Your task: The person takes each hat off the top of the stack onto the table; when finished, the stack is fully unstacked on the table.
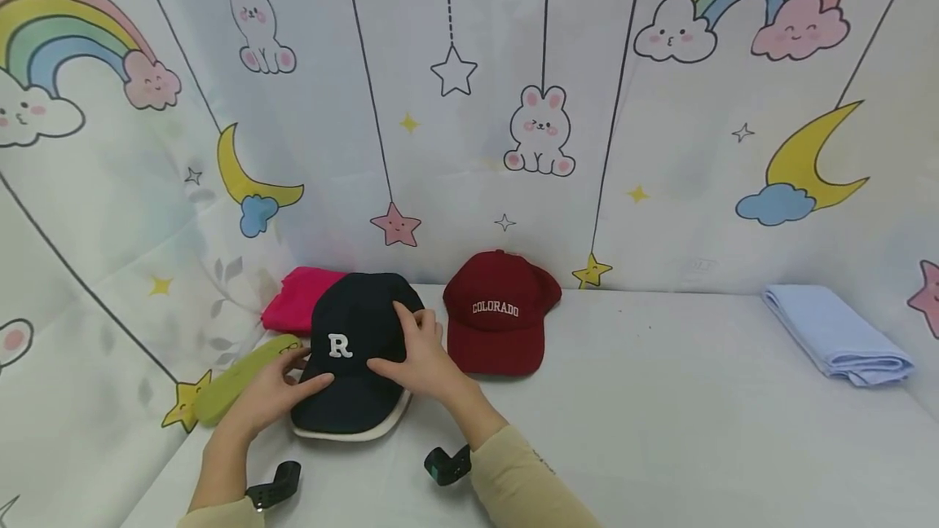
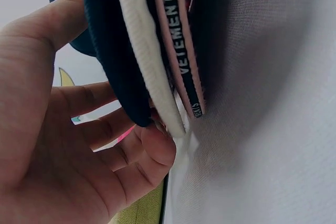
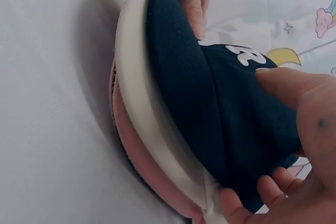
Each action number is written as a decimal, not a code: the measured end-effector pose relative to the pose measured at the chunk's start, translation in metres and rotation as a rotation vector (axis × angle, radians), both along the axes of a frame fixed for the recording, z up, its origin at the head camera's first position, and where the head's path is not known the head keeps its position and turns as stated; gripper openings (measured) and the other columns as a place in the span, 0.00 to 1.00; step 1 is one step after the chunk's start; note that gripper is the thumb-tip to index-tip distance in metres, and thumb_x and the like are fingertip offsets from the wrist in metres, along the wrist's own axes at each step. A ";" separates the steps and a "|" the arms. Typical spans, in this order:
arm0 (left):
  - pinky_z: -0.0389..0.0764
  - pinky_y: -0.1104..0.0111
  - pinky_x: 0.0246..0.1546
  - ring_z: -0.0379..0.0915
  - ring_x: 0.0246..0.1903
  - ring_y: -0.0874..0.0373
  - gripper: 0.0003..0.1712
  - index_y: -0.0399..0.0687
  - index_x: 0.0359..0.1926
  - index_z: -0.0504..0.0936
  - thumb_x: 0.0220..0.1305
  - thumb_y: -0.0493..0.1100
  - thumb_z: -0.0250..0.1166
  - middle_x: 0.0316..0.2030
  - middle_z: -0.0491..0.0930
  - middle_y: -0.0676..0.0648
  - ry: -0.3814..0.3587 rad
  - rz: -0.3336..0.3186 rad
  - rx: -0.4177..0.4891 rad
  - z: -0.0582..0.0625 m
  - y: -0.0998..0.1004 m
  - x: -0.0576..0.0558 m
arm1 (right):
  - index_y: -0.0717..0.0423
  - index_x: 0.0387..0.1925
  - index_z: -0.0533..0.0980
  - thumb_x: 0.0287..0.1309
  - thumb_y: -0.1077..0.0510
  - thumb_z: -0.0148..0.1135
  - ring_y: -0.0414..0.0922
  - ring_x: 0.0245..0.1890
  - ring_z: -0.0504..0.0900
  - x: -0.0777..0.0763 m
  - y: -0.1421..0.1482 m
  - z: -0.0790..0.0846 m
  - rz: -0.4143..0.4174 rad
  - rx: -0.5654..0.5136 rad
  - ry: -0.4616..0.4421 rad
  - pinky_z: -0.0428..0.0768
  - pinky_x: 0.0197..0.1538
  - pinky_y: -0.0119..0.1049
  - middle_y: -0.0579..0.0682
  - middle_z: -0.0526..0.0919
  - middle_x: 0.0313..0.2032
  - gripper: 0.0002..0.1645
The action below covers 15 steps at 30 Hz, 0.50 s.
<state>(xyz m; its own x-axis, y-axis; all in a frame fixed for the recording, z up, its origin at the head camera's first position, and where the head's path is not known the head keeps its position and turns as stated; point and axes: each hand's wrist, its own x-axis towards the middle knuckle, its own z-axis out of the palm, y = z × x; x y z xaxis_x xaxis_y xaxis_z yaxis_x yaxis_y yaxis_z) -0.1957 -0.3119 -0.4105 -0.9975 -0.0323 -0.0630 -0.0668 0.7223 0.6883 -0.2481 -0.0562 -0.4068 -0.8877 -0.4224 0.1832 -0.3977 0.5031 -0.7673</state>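
Note:
A navy cap (image 1: pixel 359 308) with a white letter R tops a stack of caps, its brim toward me. Beneath its brim show a cream cap (image 3: pixel 134 72) and a pink-edged cap (image 2: pixel 181 40) with VETEMENTS lettering. My left hand (image 1: pixel 270 391) holds the left side of the navy brim, thumb on top and fingers round the edge. On the other side, my right hand (image 1: pixel 427 355) grips the navy crown, its thumb near the R and its fingers spread along the side. Right of the stack sits a dark red COLORADO cap (image 1: pixel 495 341).
Behind the stack lies a bright pink fabric item (image 1: pixel 297 300). A long green item with rounded ends (image 1: pixel 235 381) leans at the left edge of the white table (image 1: pixel 660 430). A folded light blue cloth (image 1: pixel 836 332) lies far right. A patterned curtain (image 1: pixel 469 145) hangs behind.

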 end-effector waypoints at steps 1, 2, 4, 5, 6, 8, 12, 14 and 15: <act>0.81 0.52 0.48 0.73 0.50 0.41 0.53 0.28 0.71 0.62 0.61 0.62 0.70 0.60 0.71 0.29 0.002 0.000 -0.001 0.000 0.000 0.000 | 0.49 0.79 0.51 0.58 0.42 0.71 0.51 0.62 0.59 0.000 0.000 0.001 0.003 -0.003 -0.002 0.78 0.58 0.49 0.54 0.59 0.62 0.56; 0.81 0.52 0.48 0.73 0.50 0.40 0.53 0.28 0.71 0.62 0.61 0.62 0.70 0.60 0.71 0.29 0.004 0.001 -0.001 0.000 0.000 0.000 | 0.49 0.79 0.51 0.58 0.42 0.71 0.51 0.63 0.58 0.000 0.000 0.002 0.004 -0.003 -0.002 0.78 0.58 0.49 0.54 0.59 0.63 0.56; 0.81 0.51 0.50 0.73 0.51 0.40 0.53 0.28 0.71 0.62 0.62 0.62 0.70 0.61 0.70 0.28 0.006 0.001 -0.003 0.001 0.000 0.000 | 0.50 0.79 0.51 0.59 0.42 0.70 0.51 0.63 0.58 0.001 0.000 0.003 0.007 -0.012 -0.005 0.78 0.58 0.50 0.54 0.59 0.63 0.56; 0.80 0.50 0.51 0.73 0.52 0.39 0.53 0.28 0.71 0.62 0.62 0.62 0.69 0.61 0.70 0.28 0.009 0.000 -0.003 0.001 0.000 0.000 | 0.50 0.79 0.51 0.59 0.42 0.70 0.51 0.63 0.58 0.001 0.000 0.004 0.007 -0.020 -0.008 0.77 0.59 0.50 0.55 0.59 0.63 0.56; 0.79 0.49 0.52 0.72 0.52 0.38 0.53 0.28 0.71 0.61 0.62 0.62 0.69 0.62 0.69 0.27 0.012 -0.001 0.001 0.001 0.000 0.000 | 0.50 0.79 0.51 0.59 0.42 0.70 0.51 0.63 0.59 0.000 0.001 0.004 0.007 -0.030 -0.009 0.77 0.59 0.51 0.55 0.59 0.63 0.56; 0.78 0.47 0.54 0.71 0.55 0.36 0.53 0.28 0.72 0.60 0.63 0.62 0.69 0.64 0.67 0.26 0.019 -0.002 0.015 0.002 0.001 0.000 | 0.49 0.79 0.51 0.59 0.43 0.70 0.51 0.63 0.59 0.000 0.001 0.004 0.006 -0.056 -0.012 0.76 0.60 0.52 0.55 0.59 0.64 0.55; 0.78 0.51 0.54 0.70 0.56 0.37 0.50 0.31 0.72 0.61 0.64 0.60 0.69 0.64 0.68 0.27 0.064 0.000 0.046 0.003 0.002 0.000 | 0.48 0.79 0.52 0.60 0.44 0.69 0.52 0.64 0.58 0.000 0.003 0.008 0.004 -0.111 -0.029 0.74 0.61 0.55 0.54 0.59 0.64 0.54; 0.78 0.51 0.53 0.70 0.55 0.38 0.49 0.32 0.72 0.62 0.64 0.60 0.69 0.63 0.69 0.28 0.090 0.003 0.052 0.005 0.003 0.000 | 0.47 0.79 0.52 0.60 0.44 0.69 0.52 0.65 0.58 0.001 0.004 0.011 0.003 -0.129 -0.036 0.73 0.62 0.55 0.54 0.59 0.64 0.54; 0.79 0.51 0.53 0.70 0.55 0.38 0.49 0.33 0.72 0.62 0.64 0.60 0.69 0.63 0.69 0.29 0.100 0.006 0.052 0.005 0.003 0.000 | 0.46 0.79 0.52 0.60 0.43 0.69 0.51 0.65 0.58 0.001 0.004 0.012 0.002 -0.140 -0.039 0.73 0.62 0.55 0.53 0.60 0.63 0.54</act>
<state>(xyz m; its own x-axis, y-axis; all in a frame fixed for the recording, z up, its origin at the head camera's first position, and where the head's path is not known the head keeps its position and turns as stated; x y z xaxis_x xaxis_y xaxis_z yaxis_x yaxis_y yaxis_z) -0.1957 -0.3085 -0.4052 -0.9987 -0.0372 0.0348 -0.0002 0.6855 0.7281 -0.2472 -0.0518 -0.3947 -0.8947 -0.3966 0.2056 -0.3668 0.3897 -0.8447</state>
